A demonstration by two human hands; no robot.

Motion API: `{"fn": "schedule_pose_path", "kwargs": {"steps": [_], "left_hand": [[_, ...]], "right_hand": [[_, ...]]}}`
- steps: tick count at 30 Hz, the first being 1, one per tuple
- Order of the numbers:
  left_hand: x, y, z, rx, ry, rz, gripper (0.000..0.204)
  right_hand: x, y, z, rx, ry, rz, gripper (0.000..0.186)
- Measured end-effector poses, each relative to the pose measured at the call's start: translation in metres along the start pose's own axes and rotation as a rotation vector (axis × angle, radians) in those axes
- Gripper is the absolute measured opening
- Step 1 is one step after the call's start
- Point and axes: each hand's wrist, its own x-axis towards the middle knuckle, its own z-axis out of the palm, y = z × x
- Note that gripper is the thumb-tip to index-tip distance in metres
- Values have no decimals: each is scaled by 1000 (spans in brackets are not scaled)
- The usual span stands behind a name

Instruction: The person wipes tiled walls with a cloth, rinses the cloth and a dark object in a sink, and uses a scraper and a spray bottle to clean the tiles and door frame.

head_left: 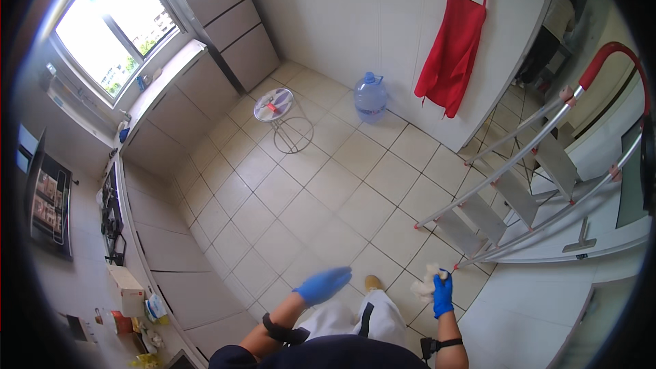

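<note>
My left hand [324, 286], in a blue glove, reaches across in front of my white trousers with its fingers stretched out flat; nothing is in it. On the right, my right hand [443, 294], also gloved in blue, is closed on a crumpled off-white cloth [425, 288]. The cloth bunches out beyond the fingers, over the floor tiles. Dark straps sit round both forearms.
A folding stepladder [516, 198] with red grips leans at the right. Ahead stand a small round stool [275, 105] bearing a red object and a blue water jug [370, 98]. A red apron [454, 51] hangs on the wall. Along the left runs a counter [147, 253] with boxes and a stove.
</note>
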Motion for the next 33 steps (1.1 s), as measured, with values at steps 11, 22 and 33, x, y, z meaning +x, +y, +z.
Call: {"fn": "schedule_pose_path", "kwargs": {"steps": [11, 22, 33], "left_hand": [[119, -44, -229, -836, 276, 44, 72], [89, -284, -473, -972, 1349, -280, 32], [133, -296, -648, -1366, 1114, -934, 47]], "right_hand": [[112, -146, 479, 229, -1140, 507, 36], [335, -143, 785, -281, -1184, 406, 42], [555, -50, 1074, -1158, -518, -141, 34]]}}
